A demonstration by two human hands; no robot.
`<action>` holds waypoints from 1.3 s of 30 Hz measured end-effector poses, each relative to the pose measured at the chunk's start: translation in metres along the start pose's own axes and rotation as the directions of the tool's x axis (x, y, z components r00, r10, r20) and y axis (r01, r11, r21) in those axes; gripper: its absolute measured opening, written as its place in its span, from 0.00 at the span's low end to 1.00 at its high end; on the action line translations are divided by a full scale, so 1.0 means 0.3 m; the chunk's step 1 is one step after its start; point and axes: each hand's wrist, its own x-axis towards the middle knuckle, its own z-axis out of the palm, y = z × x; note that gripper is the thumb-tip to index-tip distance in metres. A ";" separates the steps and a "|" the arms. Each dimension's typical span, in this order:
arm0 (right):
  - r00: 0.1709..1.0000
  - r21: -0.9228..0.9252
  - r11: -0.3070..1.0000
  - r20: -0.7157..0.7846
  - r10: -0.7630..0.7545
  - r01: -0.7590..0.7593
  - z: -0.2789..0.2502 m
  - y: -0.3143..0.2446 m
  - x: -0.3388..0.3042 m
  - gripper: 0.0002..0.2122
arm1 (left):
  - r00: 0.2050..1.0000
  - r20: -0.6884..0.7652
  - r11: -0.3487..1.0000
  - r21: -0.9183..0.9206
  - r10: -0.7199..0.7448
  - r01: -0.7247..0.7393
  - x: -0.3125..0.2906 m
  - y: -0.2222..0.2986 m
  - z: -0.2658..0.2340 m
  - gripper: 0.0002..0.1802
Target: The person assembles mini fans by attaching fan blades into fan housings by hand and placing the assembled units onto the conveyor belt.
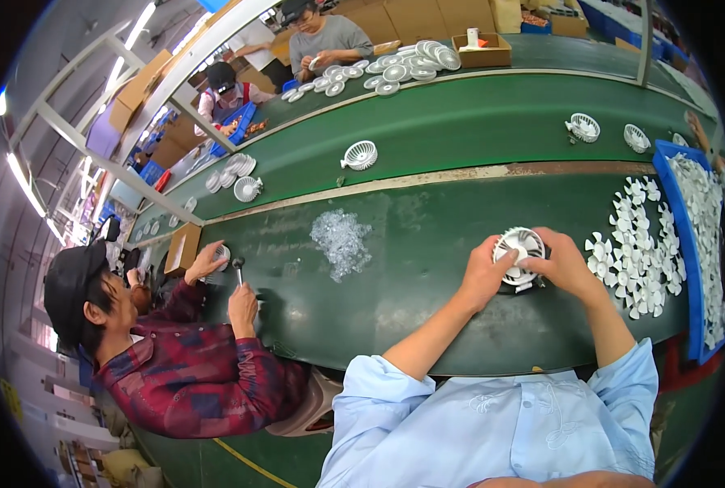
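Note:
Between my hands, over the green work table (411, 325), sits a round white fan housing (528, 285) with a slatted rim. My left hand (484, 272) is wrapped around its left side, and my right hand (566, 262) grips the right side. Inside the housing is a white fan blade (518, 240), and both thumbs press on its middle. My fingers partly hide the housing's sides and underside. Just right of my right hand, many loose white fan blades (639, 252) lie spread on the table.
A blue bin (696, 325) full of white blades stands at the right edge. Small clear pieces (340, 242) are heaped mid-table. Beyond runs a green belt (460, 122) carrying several fan housings (360, 155). At left, a co-worker (191, 366) holds a hammer-like tool (239, 270) beside a housing.

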 end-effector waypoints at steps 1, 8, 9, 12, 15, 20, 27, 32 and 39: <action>0.983 0.130 0.980 0.121 0.136 -0.152 0.001 0.011 0.001 0.20 | 1.000 -0.006 1.000 0.000 -0.002 0.002 -0.002 -0.002 -0.001 0.16; 0.835 0.385 0.771 0.442 0.328 -0.507 0.057 0.061 0.008 0.15 | 0.998 -0.057 0.974 0.228 0.031 -0.018 -0.003 -0.030 -0.012 0.15; 0.838 0.385 0.771 0.430 0.337 -0.508 0.062 0.083 0.030 0.15 | 0.999 -0.042 0.973 0.229 0.033 -0.022 0.002 -0.040 -0.008 0.15; 0.734 0.224 0.793 0.575 0.362 -0.566 0.032 0.118 0.148 0.13 | 0.967 -0.246 0.984 0.177 0.070 -0.026 0.028 -0.059 0.004 0.21; 0.748 0.377 0.649 0.404 0.527 -0.661 -0.008 0.229 0.267 0.10 | 0.941 -0.298 0.984 0.115 0.162 -0.133 0.055 -0.013 -0.001 0.24; 0.884 0.695 0.559 0.264 0.386 -0.451 0.066 0.363 0.243 0.16 | 0.960 -0.169 0.766 0.639 0.224 -0.066 0.189 0.186 -0.223 0.27; 0.892 0.221 0.904 0.360 0.274 -0.367 -0.083 0.171 -0.077 0.16 | 0.850 -0.039 -0.036 0.997 0.525 0.068 0.641 0.106 -0.740 0.27; 0.853 0.115 0.874 0.310 0.419 -0.471 -0.248 0.177 -0.197 0.16 | 0.935 -0.021 -0.399 0.901 0.355 0.171 0.728 0.086 -0.810 0.18; 0.849 0.045 0.869 0.242 0.469 -0.493 -0.328 0.204 -0.245 0.16 | 0.897 0.151 -0.201 0.977 0.416 -0.071 0.585 0.195 -0.373 0.17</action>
